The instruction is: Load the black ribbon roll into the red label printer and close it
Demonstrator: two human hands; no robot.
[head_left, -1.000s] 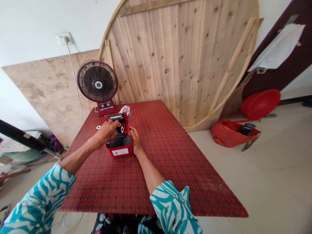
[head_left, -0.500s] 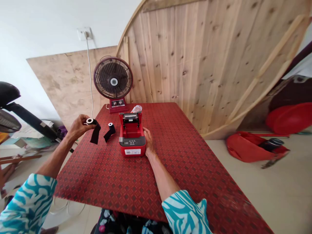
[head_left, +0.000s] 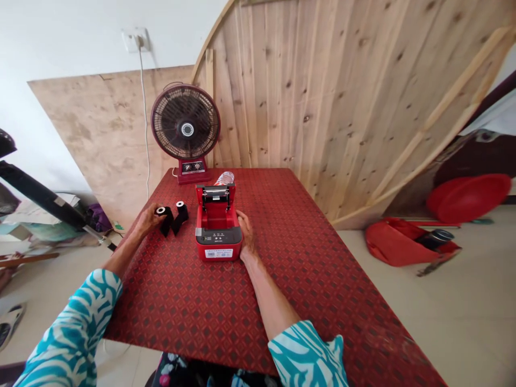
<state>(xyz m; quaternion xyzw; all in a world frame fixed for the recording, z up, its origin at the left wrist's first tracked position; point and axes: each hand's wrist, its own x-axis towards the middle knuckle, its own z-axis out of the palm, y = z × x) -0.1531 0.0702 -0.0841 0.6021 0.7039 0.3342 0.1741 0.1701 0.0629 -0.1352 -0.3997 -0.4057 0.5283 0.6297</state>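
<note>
A small red-and-black label printer (head_left: pixel 220 236) stands on the red patterned table with its lid raised and its inside bay exposed. My right hand (head_left: pixel 246 236) is wrapped against the printer's right side, fingers behind its edge. Left of the printer, my left hand (head_left: pixel 149 219) pinches a roll of black ribbon (head_left: pixel 166 219) with a white core, its loose tail hanging down. Close beside it, a second black ribbon roll (head_left: pixel 181 215) rests upright on the table, its tail unrolled toward me. Whether the held roll touches the table I cannot tell.
Behind the printer lies a clear plastic bottle (head_left: pixel 226 178). A dark red fan (head_left: pixel 186 129) stands at the table's back left, its white cord running to a wall socket (head_left: pixel 136 40). On the floor at right are a red bag (head_left: pixel 389 242) and a red round stool (head_left: pixel 470 198).
My left hand has brought the ribbon roll right and down, close to the second roll. My right hand and the printer stay as they were. The view has shifted slightly.
</note>
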